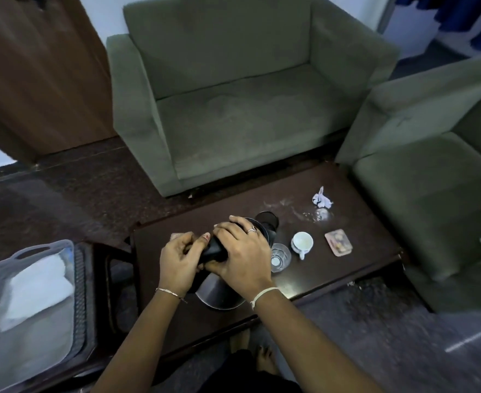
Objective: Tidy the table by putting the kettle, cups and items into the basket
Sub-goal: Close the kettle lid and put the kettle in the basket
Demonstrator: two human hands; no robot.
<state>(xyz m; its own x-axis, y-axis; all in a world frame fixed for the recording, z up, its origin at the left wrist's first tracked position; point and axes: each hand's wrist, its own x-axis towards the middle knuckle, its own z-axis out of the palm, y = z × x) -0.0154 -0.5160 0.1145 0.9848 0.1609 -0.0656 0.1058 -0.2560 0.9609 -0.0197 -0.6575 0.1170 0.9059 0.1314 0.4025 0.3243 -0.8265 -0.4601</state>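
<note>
A steel kettle (219, 293) with a black lid and handle stands on the dark wooden table (361, 251). My left hand (178, 263) and my right hand (240, 251) are both wrapped around its black handle. To the right of the kettle stand a clear glass (280, 256), a white cup (302, 241) and a small square coaster (338, 241). A crumpled tissue (322, 198) lies farther back. The grey plastic basket (35, 307), holding a white cloth, sits on a low stool at the left.
A green sofa (233, 109) stands behind the table and a green armchair (432, 180) at its right. A wet smear (304, 212) marks the table top near the tissue. A brown door (35, 66) is at the far left. My bare feet (250, 353) are under the table edge.
</note>
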